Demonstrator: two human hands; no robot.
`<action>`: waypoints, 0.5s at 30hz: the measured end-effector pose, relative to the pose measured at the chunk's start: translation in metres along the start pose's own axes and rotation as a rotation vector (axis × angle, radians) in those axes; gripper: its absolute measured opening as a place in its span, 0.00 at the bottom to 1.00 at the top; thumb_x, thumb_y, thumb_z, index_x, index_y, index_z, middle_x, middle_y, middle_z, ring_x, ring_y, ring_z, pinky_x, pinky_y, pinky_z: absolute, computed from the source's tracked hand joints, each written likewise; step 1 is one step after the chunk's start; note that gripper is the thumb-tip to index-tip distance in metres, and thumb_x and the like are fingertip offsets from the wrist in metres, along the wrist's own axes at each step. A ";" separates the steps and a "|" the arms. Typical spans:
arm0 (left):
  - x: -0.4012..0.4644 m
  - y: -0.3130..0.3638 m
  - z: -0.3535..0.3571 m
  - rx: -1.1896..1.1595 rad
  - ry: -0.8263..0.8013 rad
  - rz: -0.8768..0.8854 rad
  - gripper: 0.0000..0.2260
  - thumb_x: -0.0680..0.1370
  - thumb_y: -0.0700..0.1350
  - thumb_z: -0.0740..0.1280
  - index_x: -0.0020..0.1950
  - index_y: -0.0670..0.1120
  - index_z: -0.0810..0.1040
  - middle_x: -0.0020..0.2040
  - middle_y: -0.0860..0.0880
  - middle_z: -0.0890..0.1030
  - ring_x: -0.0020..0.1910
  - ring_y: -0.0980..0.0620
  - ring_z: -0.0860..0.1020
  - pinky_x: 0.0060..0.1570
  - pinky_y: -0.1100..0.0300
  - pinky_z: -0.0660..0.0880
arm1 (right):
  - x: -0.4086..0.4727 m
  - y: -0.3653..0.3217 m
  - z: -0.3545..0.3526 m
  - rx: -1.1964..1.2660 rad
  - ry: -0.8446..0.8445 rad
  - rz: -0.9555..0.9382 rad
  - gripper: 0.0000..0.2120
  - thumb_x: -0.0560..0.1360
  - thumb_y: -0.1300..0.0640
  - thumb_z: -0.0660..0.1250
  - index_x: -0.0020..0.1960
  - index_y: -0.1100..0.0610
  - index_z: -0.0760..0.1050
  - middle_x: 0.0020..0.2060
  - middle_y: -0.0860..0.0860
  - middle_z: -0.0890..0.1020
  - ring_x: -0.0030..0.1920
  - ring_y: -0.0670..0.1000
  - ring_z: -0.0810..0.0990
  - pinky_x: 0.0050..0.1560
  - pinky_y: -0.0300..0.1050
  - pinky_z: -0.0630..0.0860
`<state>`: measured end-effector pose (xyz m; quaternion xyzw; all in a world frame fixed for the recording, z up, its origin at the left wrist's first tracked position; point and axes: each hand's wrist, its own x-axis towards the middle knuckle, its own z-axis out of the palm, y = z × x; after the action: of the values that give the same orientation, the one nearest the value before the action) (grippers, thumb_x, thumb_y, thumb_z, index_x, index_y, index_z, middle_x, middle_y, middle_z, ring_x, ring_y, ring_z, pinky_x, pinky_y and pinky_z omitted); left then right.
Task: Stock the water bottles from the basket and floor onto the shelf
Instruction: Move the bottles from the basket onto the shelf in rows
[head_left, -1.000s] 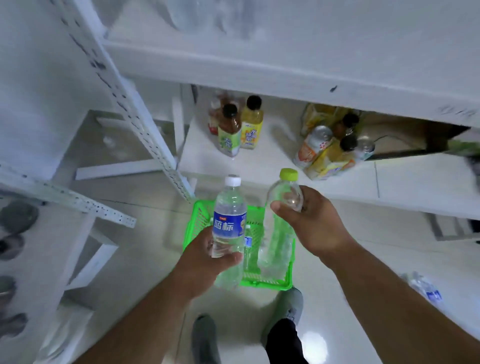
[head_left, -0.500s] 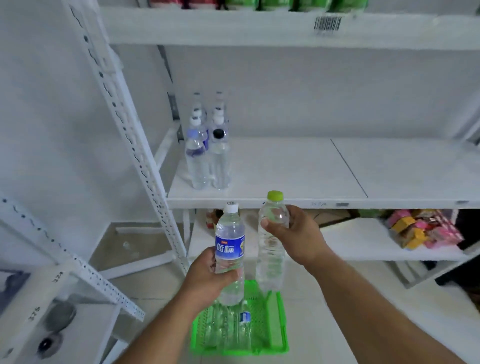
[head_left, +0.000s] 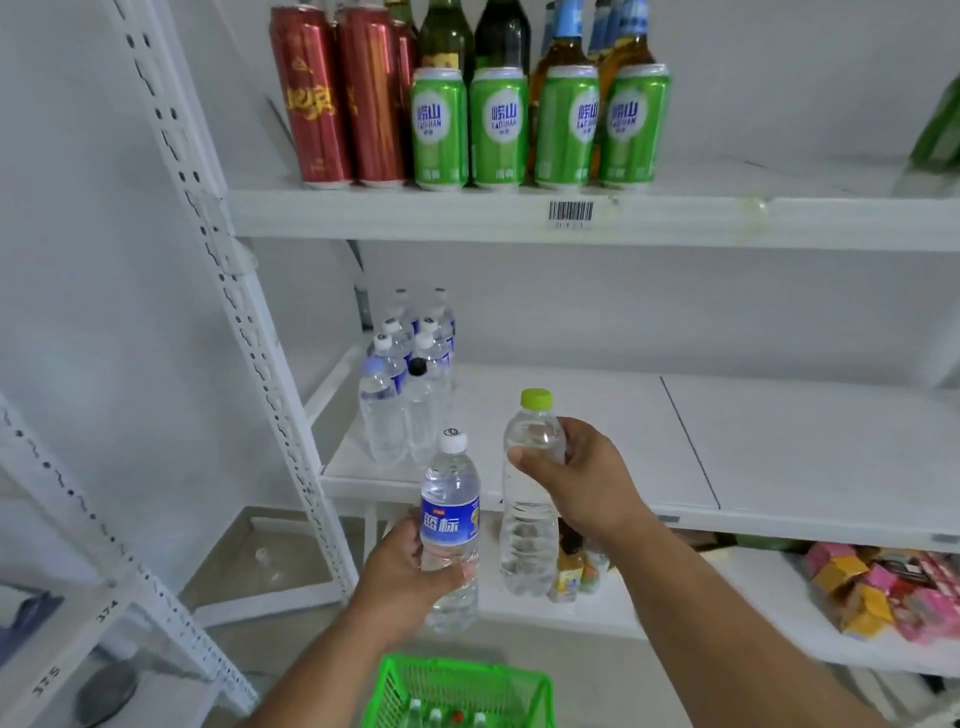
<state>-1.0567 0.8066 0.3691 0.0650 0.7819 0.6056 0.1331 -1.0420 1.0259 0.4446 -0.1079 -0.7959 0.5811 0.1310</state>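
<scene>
My left hand grips a clear water bottle with a white cap and blue label, held upright. My right hand holds a taller clear bottle with a lime-green cap by its shoulder, just right of the first. Both hang in front of the middle shelf, near its front edge. On that shelf's left end stand several water bottles in two rows. The green basket lies on the floor below my hands, with several bottle caps showing inside.
The top shelf carries red cans, green cans and glass bottles. The lower shelf holds small drink bottles and colourful packets. A perforated white upright stands left of the shelves.
My view has tilted up from the floor and basket to the shelves. Both hands, each still holding its bottle, have risen to the front edge of the middle shelf.
</scene>
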 end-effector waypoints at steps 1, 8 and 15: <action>0.002 0.004 0.006 -0.006 0.007 0.000 0.20 0.68 0.35 0.79 0.56 0.46 0.78 0.49 0.52 0.87 0.49 0.55 0.84 0.49 0.63 0.79 | 0.004 -0.002 -0.006 0.007 -0.008 -0.005 0.17 0.70 0.47 0.77 0.56 0.50 0.80 0.45 0.44 0.86 0.44 0.41 0.84 0.44 0.38 0.77; 0.028 0.025 0.029 -0.022 0.034 0.001 0.20 0.68 0.35 0.78 0.56 0.47 0.79 0.49 0.51 0.87 0.50 0.52 0.85 0.56 0.52 0.80 | 0.038 -0.008 -0.033 0.025 -0.042 -0.037 0.15 0.71 0.50 0.77 0.56 0.50 0.80 0.45 0.44 0.86 0.44 0.40 0.83 0.44 0.35 0.75; 0.082 0.033 0.028 -0.034 0.040 -0.002 0.23 0.65 0.40 0.81 0.56 0.54 0.78 0.48 0.56 0.86 0.47 0.58 0.84 0.51 0.59 0.79 | 0.083 -0.005 -0.027 0.049 0.025 -0.012 0.17 0.70 0.51 0.78 0.58 0.50 0.79 0.47 0.45 0.85 0.47 0.44 0.83 0.48 0.39 0.79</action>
<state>-1.1295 0.8624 0.3841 0.0501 0.7740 0.6199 0.1190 -1.1111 1.0752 0.4645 -0.1072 -0.7802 0.5985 0.1467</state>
